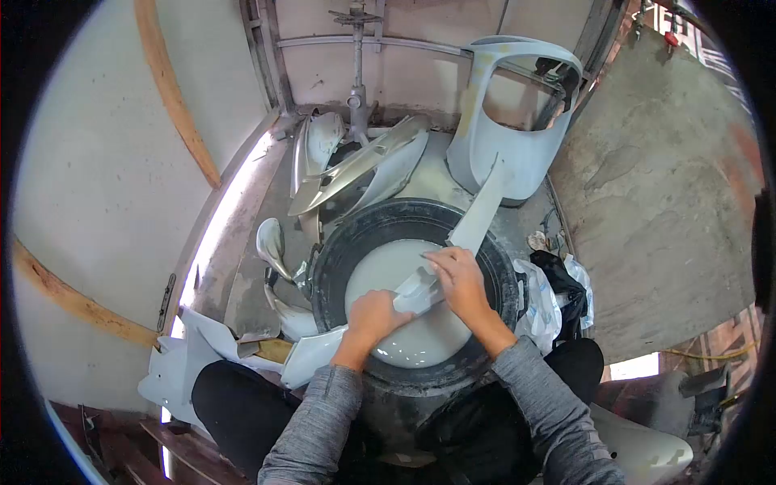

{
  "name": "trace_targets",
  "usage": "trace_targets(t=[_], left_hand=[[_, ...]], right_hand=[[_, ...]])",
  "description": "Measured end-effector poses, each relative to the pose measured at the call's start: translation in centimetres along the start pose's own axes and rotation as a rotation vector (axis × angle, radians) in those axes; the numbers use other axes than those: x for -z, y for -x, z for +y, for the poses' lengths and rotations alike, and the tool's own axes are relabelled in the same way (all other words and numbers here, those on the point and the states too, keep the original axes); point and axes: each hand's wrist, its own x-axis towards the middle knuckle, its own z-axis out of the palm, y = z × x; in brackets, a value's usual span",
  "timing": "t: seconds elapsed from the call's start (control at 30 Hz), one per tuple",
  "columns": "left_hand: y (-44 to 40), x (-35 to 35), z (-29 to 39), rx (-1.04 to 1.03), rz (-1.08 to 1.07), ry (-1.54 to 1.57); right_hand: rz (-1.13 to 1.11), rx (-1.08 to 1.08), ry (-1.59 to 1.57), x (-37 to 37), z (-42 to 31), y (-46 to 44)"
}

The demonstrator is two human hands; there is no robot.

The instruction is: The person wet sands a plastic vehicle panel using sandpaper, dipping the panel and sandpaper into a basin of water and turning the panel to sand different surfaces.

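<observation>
Pale walls (89, 145) rise beyond the black tub (386, 217), which holds milky liquid (378, 263). Slanting across the tub's mouth is my long white plastic panel (415, 293). My left hand (373, 318) has its fingers wrapped closed around it, and my right hand (464, 283) has fingers bent closed over its edge. Curved silvery panels (356, 174) lie beyond the tub, leftward; a hollow white shell (473, 149) stands beyond it, rightward.
</observation>
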Motion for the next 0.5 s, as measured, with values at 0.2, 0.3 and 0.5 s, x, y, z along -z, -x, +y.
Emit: trace_targets(t=[0.2, 0.3, 0.5], left_hand=[[0.3, -0.1, -0.1, 0.012, -0.019, -0.030], [0.3, -0.3, -0.6, 0.010, -0.024, 0.025], [0.4, 0.0, 0.0, 0.037, -0.028, 0.039]], right_hand=[[-0.382, 0.248, -0.070, -4.3, 2.5, 1.7], [-0.437, 0.159, 0.025, -3.2, 4.6, 0.5], [-0.360, 0.297, 0.133, -3.5, 4.7, 0.3]])
